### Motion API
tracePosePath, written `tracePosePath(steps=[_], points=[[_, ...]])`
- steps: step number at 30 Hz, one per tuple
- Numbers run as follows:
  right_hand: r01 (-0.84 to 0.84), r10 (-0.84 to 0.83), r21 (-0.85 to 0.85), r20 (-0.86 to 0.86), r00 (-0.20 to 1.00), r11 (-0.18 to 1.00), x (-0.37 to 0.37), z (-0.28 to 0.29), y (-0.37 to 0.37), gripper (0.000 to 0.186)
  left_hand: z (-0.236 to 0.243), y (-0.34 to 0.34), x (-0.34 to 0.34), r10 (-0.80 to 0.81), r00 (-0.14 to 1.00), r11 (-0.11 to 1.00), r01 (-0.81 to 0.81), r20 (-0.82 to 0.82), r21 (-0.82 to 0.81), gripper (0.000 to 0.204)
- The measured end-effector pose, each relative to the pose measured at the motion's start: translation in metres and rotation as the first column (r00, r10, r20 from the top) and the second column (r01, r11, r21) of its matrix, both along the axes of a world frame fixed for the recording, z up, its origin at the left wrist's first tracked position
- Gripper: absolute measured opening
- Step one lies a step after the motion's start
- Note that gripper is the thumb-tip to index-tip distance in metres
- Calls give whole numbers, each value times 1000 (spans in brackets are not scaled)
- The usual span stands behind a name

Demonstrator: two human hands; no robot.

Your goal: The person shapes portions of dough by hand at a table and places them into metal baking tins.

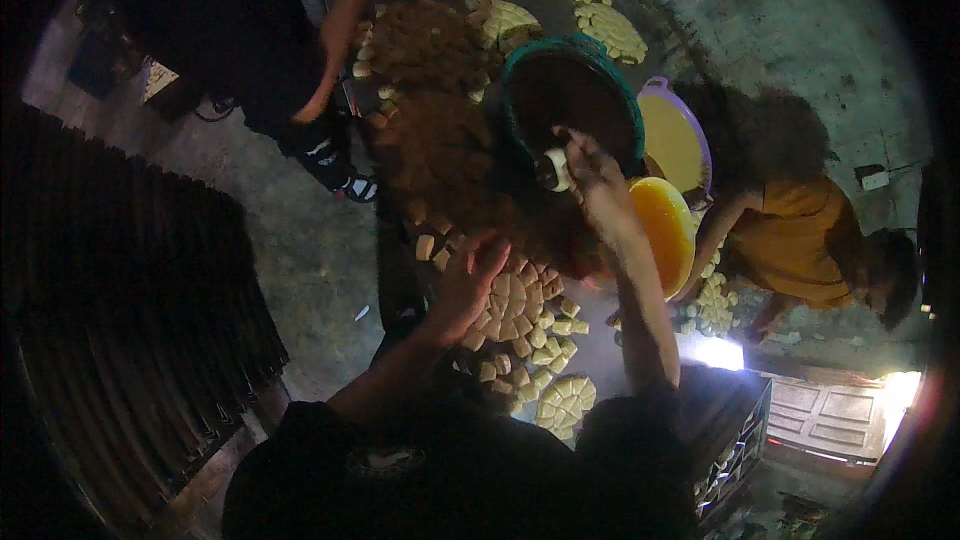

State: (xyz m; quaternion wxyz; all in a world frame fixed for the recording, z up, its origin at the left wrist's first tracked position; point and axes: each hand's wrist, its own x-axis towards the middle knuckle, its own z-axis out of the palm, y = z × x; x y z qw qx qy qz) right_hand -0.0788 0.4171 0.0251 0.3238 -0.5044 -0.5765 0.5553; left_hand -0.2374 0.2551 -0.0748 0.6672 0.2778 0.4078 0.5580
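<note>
My right hand (pixel 597 180) is closed on a small white rounded thing with a dark face (pixel 554 170), perhaps a cup; its exact kind is unclear. It is held above the near side of a green tub (pixel 513 130) with dark brown contents. My left hand (pixel 470 285) lies with fingers stretched out, palm down, just over or on the near-left edge of the dough pieces; contact is hard to make out. Close to it are a round cluster of tan dough pieces (pixel 508 308) and loose paler pieces (pixel 550 348). Farther off, dough pieces coated dark brown (pixel 430 140) cover the surface.
Right of the green tub stand a purple-rimmed tub (pixel 706 145) and an orange tub (pixel 672 215). Pale dough rounds (pixel 612 32) lie at the far end. One person (pixel 790 240) crouches at the right; another (pixel 250 50) stands at far left. Dark ridged stacks (pixel 140 330) fill the left.
</note>
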Motion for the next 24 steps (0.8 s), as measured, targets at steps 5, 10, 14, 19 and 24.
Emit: tracePosePath(steps=[5, 10, 14, 19, 24], points=[[13, 51, 181, -349, 936, 983, -16, 70, -128, 47, 74, -15, 4, -71, 867, 996, 39, 493, 74, 45], [75, 38, 254, -410, 911, 964, 48, 59, -194, 31, 111, -48, 26, -214, 652, 968, 243, 728, 67, 46], [131, -47, 439, -197, 979, 889, 87, 81, -253, 41, 135, -88, 62, -339, 632, 933, 323, 697, 161, 52], [-86, -353, 812, 343, 871, 577, 134, 103, -328, 33, 154, -137, 118, -445, 866, 866, 351, 227, 356, 56], [105, -403, 827, 154, 902, 552, 180, 102, -403, 24, 164, -195, 170, -462, 880, 788, 463, -108, 406, 46]])
